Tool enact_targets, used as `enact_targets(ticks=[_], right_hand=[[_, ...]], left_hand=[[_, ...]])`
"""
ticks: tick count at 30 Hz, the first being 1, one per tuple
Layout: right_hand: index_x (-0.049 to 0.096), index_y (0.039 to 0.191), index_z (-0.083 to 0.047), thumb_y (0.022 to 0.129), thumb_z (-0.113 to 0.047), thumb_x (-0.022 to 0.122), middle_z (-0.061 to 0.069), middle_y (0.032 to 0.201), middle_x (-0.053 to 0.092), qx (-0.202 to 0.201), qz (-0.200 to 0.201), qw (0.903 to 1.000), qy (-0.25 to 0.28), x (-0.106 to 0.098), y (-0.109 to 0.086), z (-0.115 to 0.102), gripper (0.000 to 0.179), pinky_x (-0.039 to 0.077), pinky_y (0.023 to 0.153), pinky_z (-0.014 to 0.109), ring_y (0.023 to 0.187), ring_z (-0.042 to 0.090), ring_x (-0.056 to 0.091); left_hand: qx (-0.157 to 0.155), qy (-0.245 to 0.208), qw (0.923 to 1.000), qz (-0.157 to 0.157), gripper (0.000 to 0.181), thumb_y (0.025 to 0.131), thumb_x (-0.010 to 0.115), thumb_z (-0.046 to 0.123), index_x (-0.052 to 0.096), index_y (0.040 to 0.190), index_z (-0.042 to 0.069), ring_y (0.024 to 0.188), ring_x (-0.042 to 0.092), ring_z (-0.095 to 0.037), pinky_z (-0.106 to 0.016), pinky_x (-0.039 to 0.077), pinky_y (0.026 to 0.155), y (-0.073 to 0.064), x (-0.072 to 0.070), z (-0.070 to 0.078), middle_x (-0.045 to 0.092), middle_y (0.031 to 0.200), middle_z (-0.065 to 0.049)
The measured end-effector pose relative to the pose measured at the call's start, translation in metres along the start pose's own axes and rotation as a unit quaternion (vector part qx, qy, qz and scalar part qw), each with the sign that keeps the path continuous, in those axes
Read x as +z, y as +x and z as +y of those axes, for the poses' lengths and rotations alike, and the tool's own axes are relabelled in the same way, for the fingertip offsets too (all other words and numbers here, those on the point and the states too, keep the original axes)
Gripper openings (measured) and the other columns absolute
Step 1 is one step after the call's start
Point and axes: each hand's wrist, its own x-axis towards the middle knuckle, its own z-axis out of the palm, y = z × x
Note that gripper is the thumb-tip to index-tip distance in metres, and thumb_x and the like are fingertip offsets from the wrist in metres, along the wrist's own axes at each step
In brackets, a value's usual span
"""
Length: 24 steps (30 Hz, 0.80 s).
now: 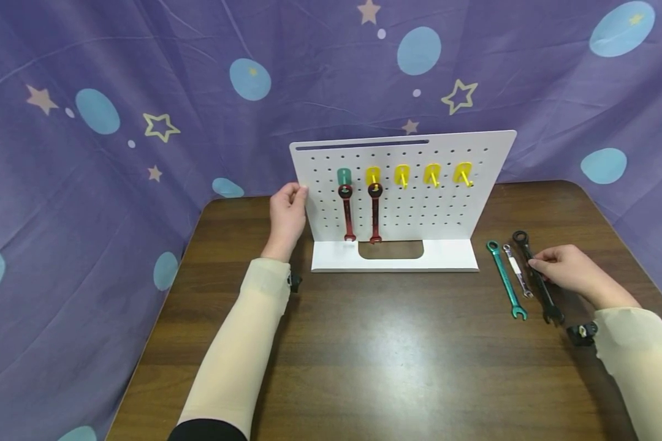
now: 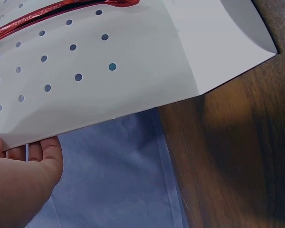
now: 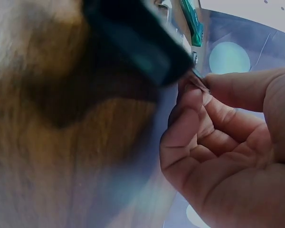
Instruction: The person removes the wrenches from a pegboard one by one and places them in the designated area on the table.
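Observation:
In the head view my left hand [image 1: 288, 217] grips the left edge of a white pegboard [image 1: 496, 144]. The left wrist view shows its fingers behind that edge [image 2: 52, 137]. Off to the right, my right hand [image 1: 570, 272] pinches a black combination wrench [image 1: 542, 288] at its shaft, thumb against finger. Whether the wrench touches the table cannot be told. Close to the right wrist camera, one blurred dark end of the wrench [image 3: 137, 45] shows. Left of it lie a small silver wrench [image 1: 515, 269] and a green wrench [image 1: 504, 278].
Two red wrenches [image 1: 348, 214] hang on the board, one from a green hook [image 1: 344, 175], one from a yellow hook [image 1: 372, 173]. Three more yellow hooks [image 1: 433, 173] carry nothing. The brown table [image 1: 364, 355] meets a purple curtain [image 1: 331, 79] behind.

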Motion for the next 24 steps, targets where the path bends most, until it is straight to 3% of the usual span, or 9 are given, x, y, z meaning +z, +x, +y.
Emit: enact_targets(ticks=[10, 17, 24], right_hand=[[0.068, 0.099, 0.012, 0.104, -0.022, 0.057, 0.004, 0.077, 0.062, 0.006, 0.012, 0.9997, -0.02, 0.0023, -0.0006, 0.0002, 0.036, 0.047, 0.063, 0.039, 0.071, 0.022, 0.055], [0.069, 0.1, 0.012, 0.102, -0.023, 0.06, 0.009, 0.083, 0.066, 0.016, 0.025, 0.9993, -0.025, 0.003, -0.0007, 0.0026, 0.036, 0.049, 0.063, 0.04, 0.074, 0.024, 0.058], [0.071, 0.089, 0.006, 0.097, -0.022, 0.065, 0.01, 0.081, 0.068, 0.019, 0.058, 0.9974, -0.04, 0.0049, -0.0004, 0.0026, 0.03, 0.048, 0.061, 0.039, 0.071, 0.025, 0.06]], left_hand=[[0.001, -0.001, 1.0, 0.001, 0.018, 0.102, 0.061, 0.005, 0.065, 0.09, -0.008, 0.059, 0.039, -0.011, -0.025, 0.034, 0.055, -0.0009, 0.0002, 0.0005, 0.044, 0.065, -0.001], [0.002, 0.002, 1.0, 0.0, 0.018, 0.102, 0.061, 0.005, 0.066, 0.091, -0.008, 0.059, 0.039, -0.01, -0.025, 0.034, 0.056, -0.0008, -0.0001, -0.0007, 0.044, 0.065, -0.001], [0.003, 0.004, 1.0, 0.001, 0.018, 0.102, 0.061, 0.006, 0.066, 0.091, -0.007, 0.06, 0.04, -0.01, -0.025, 0.035, 0.056, -0.0002, 0.0, -0.0001, 0.045, 0.066, -0.002]])
